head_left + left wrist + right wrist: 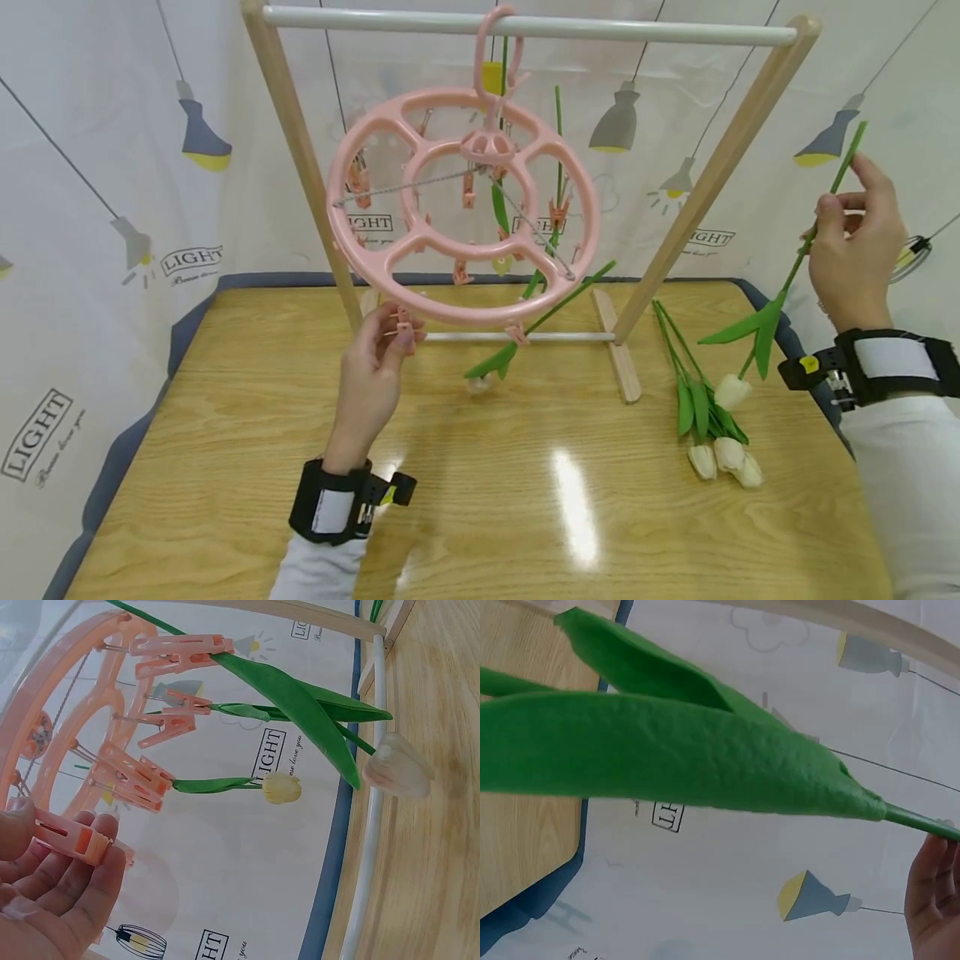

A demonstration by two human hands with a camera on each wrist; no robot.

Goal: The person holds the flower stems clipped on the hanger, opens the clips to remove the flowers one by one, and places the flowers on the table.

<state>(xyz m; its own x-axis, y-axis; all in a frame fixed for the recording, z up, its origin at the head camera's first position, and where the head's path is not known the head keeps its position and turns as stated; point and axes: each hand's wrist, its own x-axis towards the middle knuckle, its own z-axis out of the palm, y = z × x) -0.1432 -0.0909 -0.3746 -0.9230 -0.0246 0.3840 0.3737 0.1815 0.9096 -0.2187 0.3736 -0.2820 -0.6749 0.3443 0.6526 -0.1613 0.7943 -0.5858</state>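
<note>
A round pink clip hanger (360, 158) hangs by its hook from the white bar of a wooden rack. My left hand (371, 358) holds a pink clothespin (71, 836) at the hanger's front left edge, thumb on one side and fingers on the other. On the right, my right hand (858, 242) pinches the green stem of a white artificial tulip (732, 392), whose blossom points down. In the left wrist view, other clothespins (180, 654) grip tulips by their stems, among them a yellowish tulip (282, 788). The right wrist view shows large green leaves (667, 750) up close.
Several white tulips (729, 454) lie bunched on the wooden table (465, 500), right of the rack. The rack's wooden posts (712, 179) slant down to feet (621, 358) joined by a white lower bar. A printed cloth (97, 250) surrounds the table.
</note>
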